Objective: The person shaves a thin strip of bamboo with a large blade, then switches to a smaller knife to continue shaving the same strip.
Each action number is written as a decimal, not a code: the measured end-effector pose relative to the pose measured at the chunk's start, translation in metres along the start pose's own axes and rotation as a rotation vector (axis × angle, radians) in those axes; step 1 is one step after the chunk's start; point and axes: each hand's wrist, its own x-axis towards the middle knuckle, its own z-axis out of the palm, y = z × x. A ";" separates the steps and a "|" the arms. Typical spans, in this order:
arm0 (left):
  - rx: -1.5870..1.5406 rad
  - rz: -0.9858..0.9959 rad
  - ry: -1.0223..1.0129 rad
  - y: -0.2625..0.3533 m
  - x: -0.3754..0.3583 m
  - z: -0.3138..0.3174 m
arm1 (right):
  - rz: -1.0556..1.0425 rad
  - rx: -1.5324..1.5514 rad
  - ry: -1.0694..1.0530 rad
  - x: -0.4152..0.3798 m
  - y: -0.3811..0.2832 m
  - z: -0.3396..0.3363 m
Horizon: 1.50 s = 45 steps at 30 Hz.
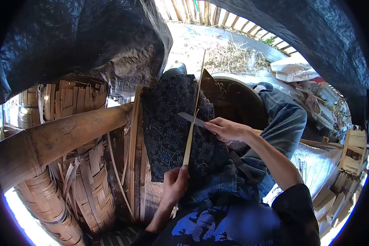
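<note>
Sitting with a patterned cloth [168, 123] over the lap, the left hand [175, 184] grips a thin bamboo strip's [191, 131] near end. The right hand [225, 129] clasps a knife [191, 119] against it. The strip looks light, springy and splintery; best held low.

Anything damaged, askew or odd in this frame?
Nothing looks wrong. The left hand holds a bamboo strip upright over a patterned cloth on the lap, and the right hand lays a knife across it. The strip's split upper end looks like the cut itself, not damage. Loose strips poke unevenly from the baskets.
</note>
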 end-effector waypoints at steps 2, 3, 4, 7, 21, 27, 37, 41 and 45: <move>0.019 0.029 0.018 0.001 0.000 0.007 | -0.028 0.146 -0.108 0.003 0.003 -0.001; 0.115 0.087 0.055 -0.002 0.000 0.008 | -0.031 0.147 -0.109 0.002 0.003 0.000; 0.212 0.146 0.091 -0.004 0.000 0.008 | 0.001 0.187 -0.113 0.000 0.002 0.001; 0.306 0.214 0.118 -0.005 -0.001 0.010 | 0.025 0.270 -0.135 -0.004 0.004 -0.001; 0.357 0.293 0.102 0.023 0.011 -0.012 | -0.526 -0.391 0.404 0.016 -0.003 0.004; 1.021 0.689 0.329 0.038 0.010 -0.012 | -0.409 -0.318 0.473 0.016 -0.008 0.014; 0.915 0.766 0.268 0.009 0.030 -0.019 | -0.465 -0.641 0.288 0.009 -0.002 -0.015; 0.876 0.730 0.277 0.012 0.022 -0.014 | -0.586 -0.597 0.323 0.016 0.008 -0.009; 0.805 0.645 0.256 0.019 0.011 -0.015 | -0.042 -0.092 -0.033 0.003 -0.015 -0.009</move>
